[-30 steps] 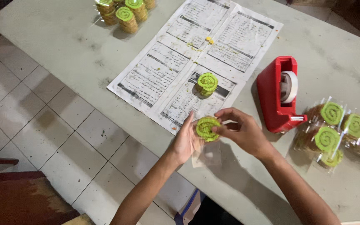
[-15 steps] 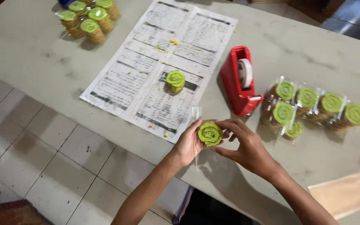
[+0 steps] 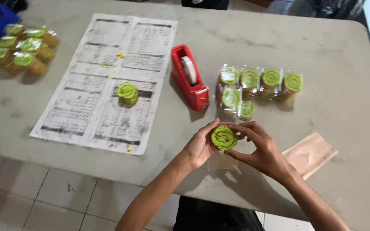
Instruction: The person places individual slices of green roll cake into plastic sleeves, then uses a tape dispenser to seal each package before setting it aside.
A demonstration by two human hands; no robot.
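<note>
Both hands hold one stack of green spiral cookies above the table's near edge. My left hand cups its left side and my right hand grips its right side with the fingers curled over it. A clear plastic bag hangs below the stack between the hands. Another unwrapped green cookie stack stands on a sheet of newspaper. A red tape dispenser sits just beyond my hands.
Several bagged green cookie stacks lie right of the dispenser, and more bagged stacks sit at the far left. A pile of clear bags lies by my right wrist. The grey table ends near me above a tiled floor.
The view has shifted so everything on the table sits further left in the frame. My hands have stayed closed around the cookie stack, which has turned slightly.
</note>
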